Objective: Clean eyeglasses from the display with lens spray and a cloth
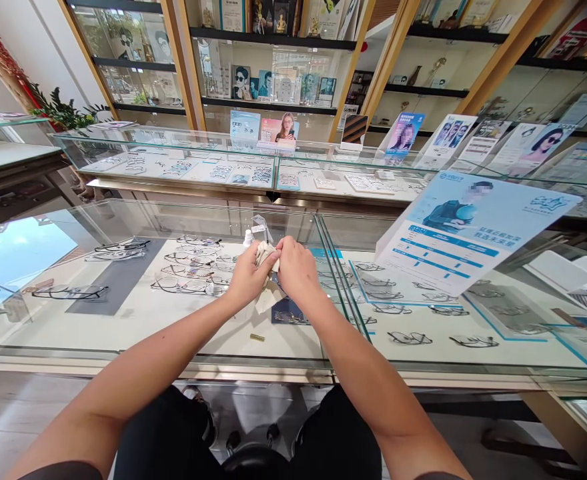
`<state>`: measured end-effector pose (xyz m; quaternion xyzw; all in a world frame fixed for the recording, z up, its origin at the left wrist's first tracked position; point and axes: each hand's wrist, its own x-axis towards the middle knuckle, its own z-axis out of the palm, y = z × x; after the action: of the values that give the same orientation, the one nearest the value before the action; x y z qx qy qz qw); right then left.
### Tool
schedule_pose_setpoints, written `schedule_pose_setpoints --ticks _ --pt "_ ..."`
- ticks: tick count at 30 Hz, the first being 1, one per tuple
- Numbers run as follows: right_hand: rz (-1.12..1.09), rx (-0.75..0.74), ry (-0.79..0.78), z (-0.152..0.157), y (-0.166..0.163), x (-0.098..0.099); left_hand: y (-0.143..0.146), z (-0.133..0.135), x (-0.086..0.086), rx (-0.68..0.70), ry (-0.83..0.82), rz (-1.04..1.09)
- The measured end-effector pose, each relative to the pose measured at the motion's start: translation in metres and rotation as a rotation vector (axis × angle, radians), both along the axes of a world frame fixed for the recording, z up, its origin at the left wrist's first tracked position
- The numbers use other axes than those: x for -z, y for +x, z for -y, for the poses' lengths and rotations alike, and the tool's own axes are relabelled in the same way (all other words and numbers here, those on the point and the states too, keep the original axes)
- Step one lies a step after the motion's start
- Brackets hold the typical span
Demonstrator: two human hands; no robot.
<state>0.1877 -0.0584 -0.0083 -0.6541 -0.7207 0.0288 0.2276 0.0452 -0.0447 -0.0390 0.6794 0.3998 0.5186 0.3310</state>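
Observation:
Over the glass display counter, my left hand (249, 275) is closed around a crumpled cream-coloured cloth (269, 300), whose loose end hangs below the fingers. My right hand (297, 268) is pressed against it from the right, fingers curled in a pinch. Whatever the right fingers grip is hidden by the hand itself. Just behind my left hand stands a small white bottle (248, 237). A clear piece with a white label (262, 227) is beside the bottle. Below my hands is a small olive-gold strip (257, 337).
Several eyeglasses (188, 285) are laid out at the left, and more glasses (409, 338) lie at the right. A large blue-and-white sign (473, 227) leans up on the right. Further back runs another glass display case (183, 170). Panel seams (341, 273) cross the counter right of my hands.

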Motion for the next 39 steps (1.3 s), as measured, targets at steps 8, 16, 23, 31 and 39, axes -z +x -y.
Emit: schedule_pose_setpoints --ticks 8,16,23,31,39 --pt "-0.003 -0.013 0.036 -0.004 0.007 0.003 -0.008 -0.01 0.0 0.099 0.03 -0.027" --pt "0.071 0.018 -0.015 -0.003 0.012 -0.002 -0.012 -0.015 -0.002 0.273 0.022 -0.062" --pt "-0.004 0.055 0.037 0.004 -0.001 -0.004 -0.01 -0.015 0.002 0.136 0.024 -0.014" --pt "-0.001 0.079 -0.002 0.012 -0.005 -0.011 -0.007 -0.007 -0.003 0.112 -0.007 0.066" --pt "-0.003 -0.008 -0.019 0.007 0.016 -0.01 -0.016 -0.009 -0.018 0.358 -0.035 0.023"
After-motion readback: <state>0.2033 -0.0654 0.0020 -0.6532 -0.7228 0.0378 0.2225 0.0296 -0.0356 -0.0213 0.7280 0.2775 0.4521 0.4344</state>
